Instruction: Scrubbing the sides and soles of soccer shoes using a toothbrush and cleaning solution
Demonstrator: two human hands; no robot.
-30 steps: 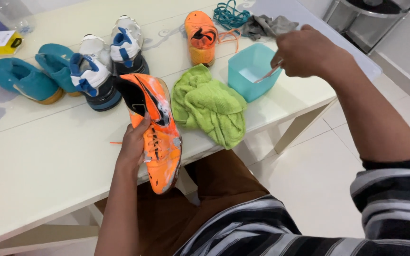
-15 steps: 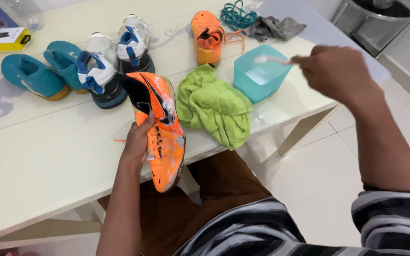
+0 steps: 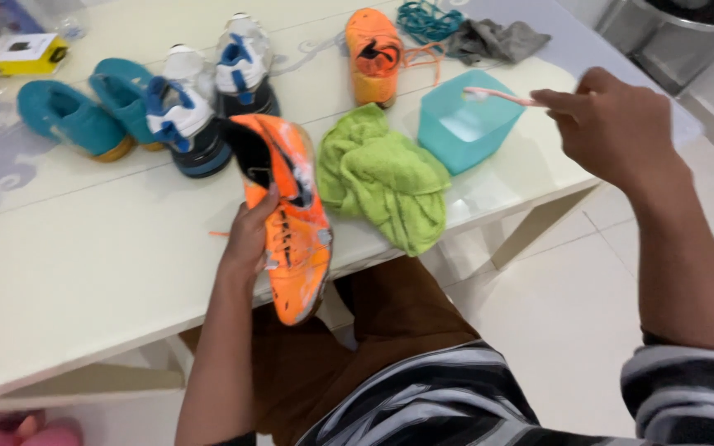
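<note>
Gripping the orange shoe at the worktop edge, my left hand hadn't moved; my right hand, closed on the pink toothbrush, had drawn back, bristles over the blue tub.

I see both arms bare from the forearm down, left hand and right hand without gloves, rings or a watch. Short-sleeved top in black, grey and white horizontal stripes. Brown trousers over the lap.
</note>
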